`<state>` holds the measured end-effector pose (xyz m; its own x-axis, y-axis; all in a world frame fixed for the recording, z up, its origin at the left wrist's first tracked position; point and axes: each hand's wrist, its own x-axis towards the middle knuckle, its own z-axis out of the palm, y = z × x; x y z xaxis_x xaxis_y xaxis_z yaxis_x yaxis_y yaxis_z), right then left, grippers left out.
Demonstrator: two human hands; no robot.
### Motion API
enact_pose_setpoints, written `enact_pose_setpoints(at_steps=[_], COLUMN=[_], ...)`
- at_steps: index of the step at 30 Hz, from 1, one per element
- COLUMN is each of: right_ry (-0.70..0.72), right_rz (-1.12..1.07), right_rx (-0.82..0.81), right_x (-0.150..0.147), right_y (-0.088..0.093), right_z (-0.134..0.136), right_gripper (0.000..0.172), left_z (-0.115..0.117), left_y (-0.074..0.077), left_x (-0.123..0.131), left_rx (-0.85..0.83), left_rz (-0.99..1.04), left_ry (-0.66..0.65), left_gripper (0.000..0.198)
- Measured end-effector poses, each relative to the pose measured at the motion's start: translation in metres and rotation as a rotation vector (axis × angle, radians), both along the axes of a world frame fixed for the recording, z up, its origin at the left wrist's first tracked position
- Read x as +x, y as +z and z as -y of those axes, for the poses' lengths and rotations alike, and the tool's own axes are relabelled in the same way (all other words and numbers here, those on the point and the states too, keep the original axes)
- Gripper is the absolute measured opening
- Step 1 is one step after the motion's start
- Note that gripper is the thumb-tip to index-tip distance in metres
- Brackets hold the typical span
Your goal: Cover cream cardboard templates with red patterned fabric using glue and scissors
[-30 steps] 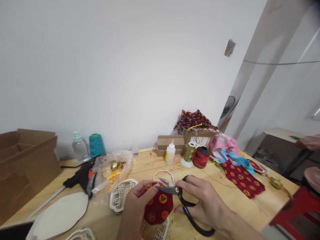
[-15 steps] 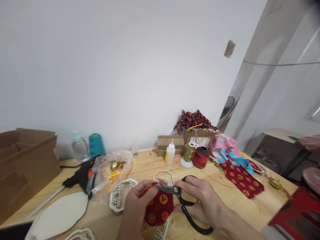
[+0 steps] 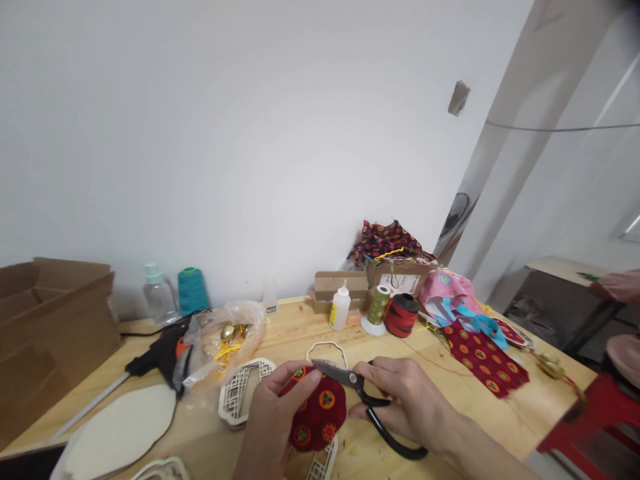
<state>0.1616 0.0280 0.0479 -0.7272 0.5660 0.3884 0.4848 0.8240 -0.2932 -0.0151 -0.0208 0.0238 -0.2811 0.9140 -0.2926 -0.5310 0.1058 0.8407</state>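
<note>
My left hand [image 3: 273, 410] pinches a rounded piece of dark red patterned fabric [image 3: 317, 417] by its upper left edge. Orange and green round motifs cover the cloth. In my right hand [image 3: 400, 393] are black-handled scissors [image 3: 367, 400], my fingers around the handles. Their blades look closed together and point left, along the top edge of the fabric near my left thumb. Under the cloth lies a pale lattice frame [image 3: 323, 463], partly hidden. Just beyond the blades rests a thin pale outline frame [image 3: 326, 347].
Lattice frames [image 3: 245, 393], pale flat panels [image 3: 120, 427] and a black glue gun [image 3: 160, 357] lie left, near a plastic bag [image 3: 225, 340]. A glue bottle [image 3: 340, 308], thread spools [image 3: 401, 315] and small boxes stand behind. Patterned fabric [image 3: 485, 360] lies right.
The scissor blades have closed, and the handles have come together in my right hand. My left hand and the fabric have stayed nearly in place.
</note>
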Motion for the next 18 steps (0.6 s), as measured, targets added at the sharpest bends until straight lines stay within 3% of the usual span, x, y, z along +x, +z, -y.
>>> enact_pose_setpoints(at_steps=[7, 18], right_ry=[-0.031, -0.13], right_rz=[-0.186, -0.04], right_rx=[-0.245, -0.267], right_x=[0.01, 0.019], right_y=[-0.007, -0.017], right_z=[-0.008, -0.011], right_gripper=[0.025, 0.031], left_z=[0.0, -0.002], left_y=[0.002, -0.002], left_x=[0.001, -0.001], left_rx=[-0.004, -0.033], left_rz=[0.006, 0.034], left_ry=[0.012, 0.0], left_gripper=[0.024, 0.02])
